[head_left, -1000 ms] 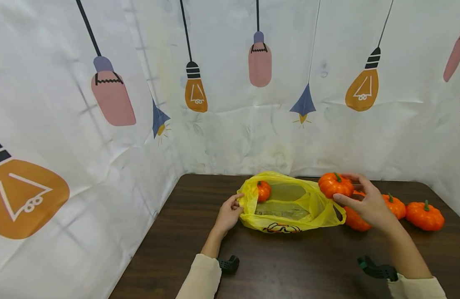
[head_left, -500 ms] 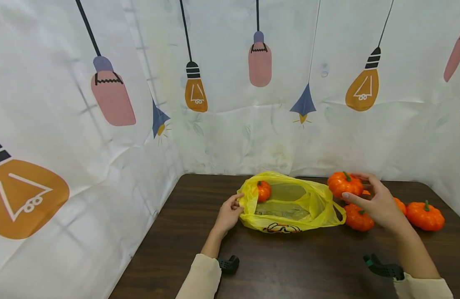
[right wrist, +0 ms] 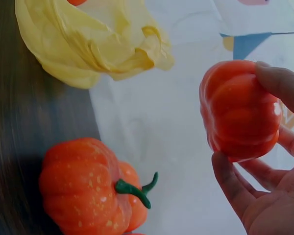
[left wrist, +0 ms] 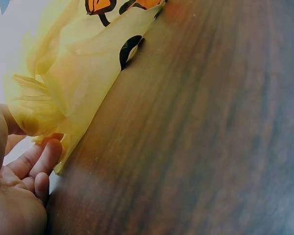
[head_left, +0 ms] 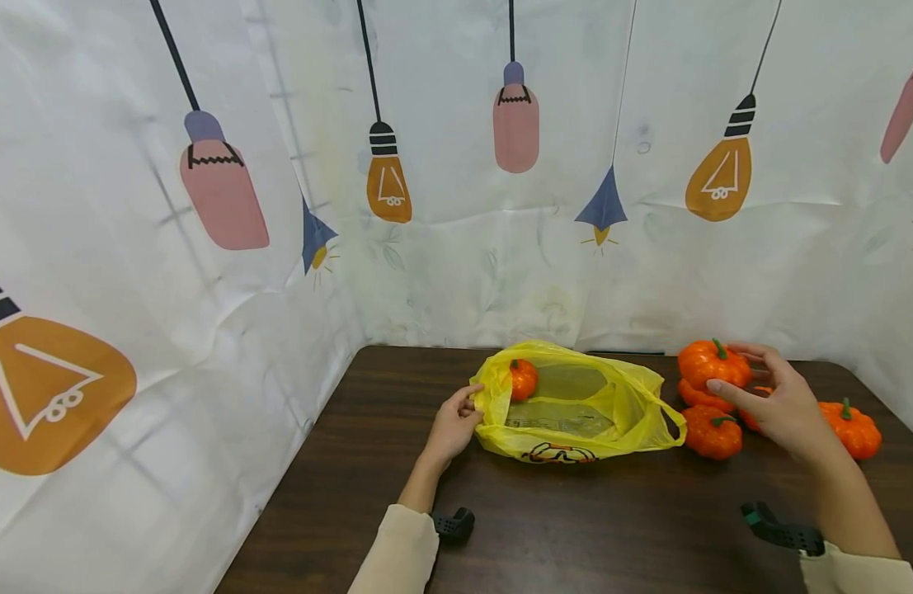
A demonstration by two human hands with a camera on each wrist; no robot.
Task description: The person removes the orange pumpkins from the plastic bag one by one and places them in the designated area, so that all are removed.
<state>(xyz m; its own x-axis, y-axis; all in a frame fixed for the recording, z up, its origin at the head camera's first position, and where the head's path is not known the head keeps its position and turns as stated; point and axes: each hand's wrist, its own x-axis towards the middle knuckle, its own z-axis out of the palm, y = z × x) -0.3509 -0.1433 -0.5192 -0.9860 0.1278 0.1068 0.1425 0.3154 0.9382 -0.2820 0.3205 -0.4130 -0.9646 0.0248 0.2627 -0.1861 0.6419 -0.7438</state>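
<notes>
A yellow plastic bag [head_left: 575, 445] lies on the table with its mouth spread, and one small orange pumpkin [head_left: 524, 379] shows inside. My left hand [head_left: 454, 425] pinches the bag's left edge; in the left wrist view its thumb and fingers [left wrist: 51, 154] meet at the yellow film. To the right of the bag, my right hand [head_left: 778, 404] holds another orange toy pumpkin [head_left: 704, 363] with a green stem, raised above others on the table. The right wrist view shows this pumpkin [right wrist: 240, 110] between thumb and fingertips.
Several more pumpkins stand right of the bag, among them a front one [head_left: 712, 433] near its handle and one at the far right [head_left: 851, 431]. The brown table [head_left: 575, 528] meets a white patterned sheet [head_left: 456, 272] at the back and left.
My right hand has carried its pumpkin to the right, away from the bag and over the other pumpkins. The left hand and the bag have stayed put.
</notes>
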